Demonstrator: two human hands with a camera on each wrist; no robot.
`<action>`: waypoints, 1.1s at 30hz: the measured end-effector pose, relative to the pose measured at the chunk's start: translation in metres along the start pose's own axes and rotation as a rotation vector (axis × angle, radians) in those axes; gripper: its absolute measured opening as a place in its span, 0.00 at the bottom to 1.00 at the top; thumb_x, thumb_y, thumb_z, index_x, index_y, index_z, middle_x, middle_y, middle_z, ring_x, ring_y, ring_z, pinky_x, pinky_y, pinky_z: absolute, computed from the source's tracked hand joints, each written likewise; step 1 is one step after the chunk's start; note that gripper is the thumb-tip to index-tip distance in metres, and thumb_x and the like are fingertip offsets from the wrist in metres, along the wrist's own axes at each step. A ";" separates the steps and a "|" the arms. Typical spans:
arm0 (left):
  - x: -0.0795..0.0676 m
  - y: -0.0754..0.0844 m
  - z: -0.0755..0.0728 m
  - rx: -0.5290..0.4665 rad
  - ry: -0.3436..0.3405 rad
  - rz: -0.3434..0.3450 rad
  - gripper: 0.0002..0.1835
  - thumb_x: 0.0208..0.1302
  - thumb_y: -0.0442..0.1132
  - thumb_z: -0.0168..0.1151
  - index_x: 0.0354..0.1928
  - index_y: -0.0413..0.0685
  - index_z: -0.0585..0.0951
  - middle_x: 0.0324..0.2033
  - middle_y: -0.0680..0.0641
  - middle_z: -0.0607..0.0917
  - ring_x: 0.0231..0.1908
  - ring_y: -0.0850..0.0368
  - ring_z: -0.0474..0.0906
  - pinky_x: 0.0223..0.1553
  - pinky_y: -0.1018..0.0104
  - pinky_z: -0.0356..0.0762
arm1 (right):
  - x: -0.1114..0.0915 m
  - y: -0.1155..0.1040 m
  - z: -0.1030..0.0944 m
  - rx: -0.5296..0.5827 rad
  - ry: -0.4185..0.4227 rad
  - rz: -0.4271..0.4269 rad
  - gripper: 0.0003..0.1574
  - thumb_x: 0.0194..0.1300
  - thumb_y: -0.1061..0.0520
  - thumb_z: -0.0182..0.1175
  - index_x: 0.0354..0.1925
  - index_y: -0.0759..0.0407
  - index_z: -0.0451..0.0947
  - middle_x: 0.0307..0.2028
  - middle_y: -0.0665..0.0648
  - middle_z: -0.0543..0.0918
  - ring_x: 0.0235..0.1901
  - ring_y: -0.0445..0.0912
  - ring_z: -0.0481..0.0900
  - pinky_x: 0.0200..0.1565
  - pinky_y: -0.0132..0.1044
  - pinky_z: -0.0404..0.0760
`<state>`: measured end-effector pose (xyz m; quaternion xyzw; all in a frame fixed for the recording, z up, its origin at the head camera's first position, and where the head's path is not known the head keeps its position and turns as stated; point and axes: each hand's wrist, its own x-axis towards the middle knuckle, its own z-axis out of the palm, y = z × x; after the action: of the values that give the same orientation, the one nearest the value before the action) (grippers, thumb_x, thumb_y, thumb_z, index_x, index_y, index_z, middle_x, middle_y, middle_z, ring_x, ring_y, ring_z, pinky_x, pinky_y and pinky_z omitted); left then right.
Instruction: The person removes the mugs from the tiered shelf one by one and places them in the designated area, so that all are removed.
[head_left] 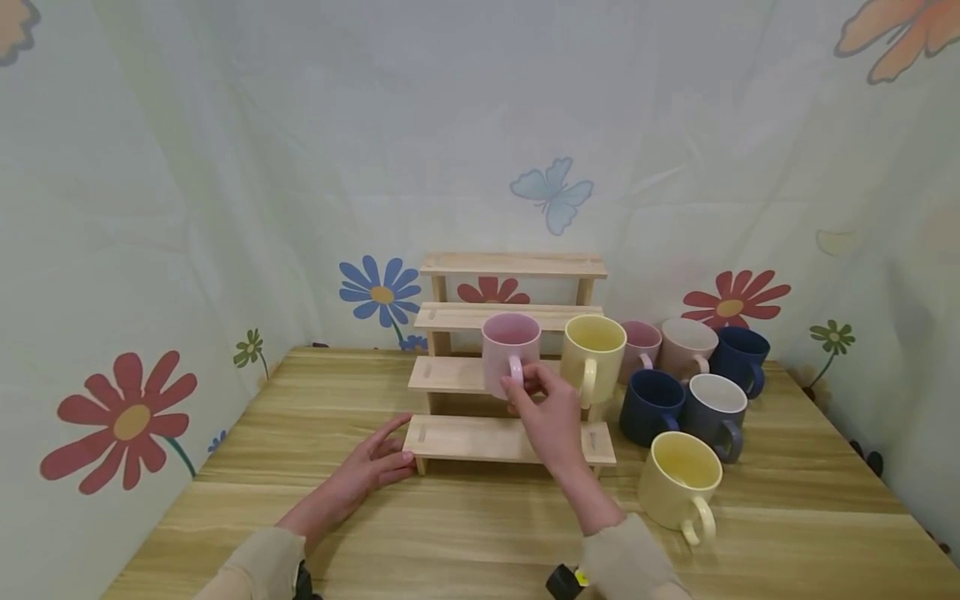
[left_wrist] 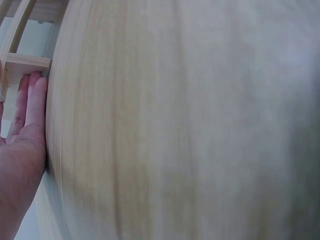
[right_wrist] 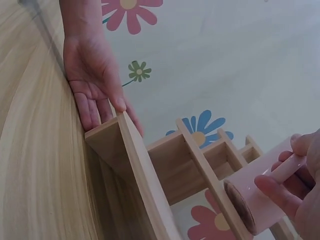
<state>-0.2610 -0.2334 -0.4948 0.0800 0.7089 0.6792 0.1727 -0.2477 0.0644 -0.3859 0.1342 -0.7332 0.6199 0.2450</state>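
Note:
My right hand point(head_left: 551, 417) pinches the handle of a pink mug point(head_left: 501, 342) in front of the second step of a wooden tiered shelf point(head_left: 480, 437). The mug's unglazed base point(right_wrist: 239, 205) shows in the right wrist view, beside the edge of a board; whether it touches the board I cannot tell. A yellow mug point(head_left: 576, 358) is on the right part of the second step, just right of the pink mug. At the left end of the lowest step, my left hand point(head_left: 367, 469) touches the shelf with mostly straight fingers, its thumb on the board's corner.
Right of the shelf stand several mugs: a yellow one point(head_left: 663, 492) in front, a navy one point(head_left: 639, 417), a grey one point(head_left: 708, 412), and behind them two pink ones and another navy mug point(head_left: 727, 358). A flowered cloth point(head_left: 300, 167) hangs behind the wooden table point(head_left: 450, 542).

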 end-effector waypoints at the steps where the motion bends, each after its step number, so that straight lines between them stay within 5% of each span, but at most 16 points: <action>1: 0.000 0.000 0.000 0.001 0.000 0.000 0.42 0.69 0.42 0.62 0.78 0.63 0.51 0.68 0.30 0.65 0.58 0.50 0.78 0.60 0.59 0.79 | 0.000 -0.001 -0.001 0.001 -0.008 0.004 0.09 0.61 0.59 0.69 0.36 0.63 0.81 0.30 0.61 0.84 0.28 0.40 0.80 0.29 0.41 0.88; 11: 0.000 0.000 0.002 -0.006 0.001 -0.003 0.42 0.68 0.42 0.62 0.78 0.62 0.51 0.67 0.30 0.65 0.58 0.50 0.78 0.60 0.59 0.79 | 0.000 -0.029 -0.013 -0.008 -0.041 -0.073 0.10 0.62 0.56 0.69 0.36 0.61 0.81 0.29 0.60 0.83 0.26 0.52 0.83 0.28 0.37 0.87; 19: 0.000 0.000 0.003 -0.011 -0.001 0.000 0.43 0.68 0.41 0.63 0.78 0.62 0.51 0.67 0.30 0.65 0.57 0.50 0.79 0.60 0.59 0.80 | -0.001 -0.056 -0.023 0.023 -0.044 -0.107 0.11 0.60 0.57 0.70 0.37 0.62 0.82 0.29 0.61 0.83 0.27 0.39 0.82 0.28 0.40 0.88; 33: 0.001 -0.001 0.001 -0.022 0.007 0.006 0.43 0.68 0.40 0.62 0.78 0.61 0.51 0.69 0.30 0.64 0.57 0.51 0.79 0.60 0.59 0.80 | -0.011 -0.079 -0.050 -0.042 -0.036 -0.094 0.12 0.61 0.56 0.70 0.42 0.60 0.83 0.33 0.58 0.85 0.30 0.39 0.84 0.34 0.31 0.87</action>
<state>-0.2611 -0.2322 -0.4957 0.0782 0.7018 0.6876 0.1691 -0.1893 0.0968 -0.3191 0.1744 -0.7434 0.5896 0.2633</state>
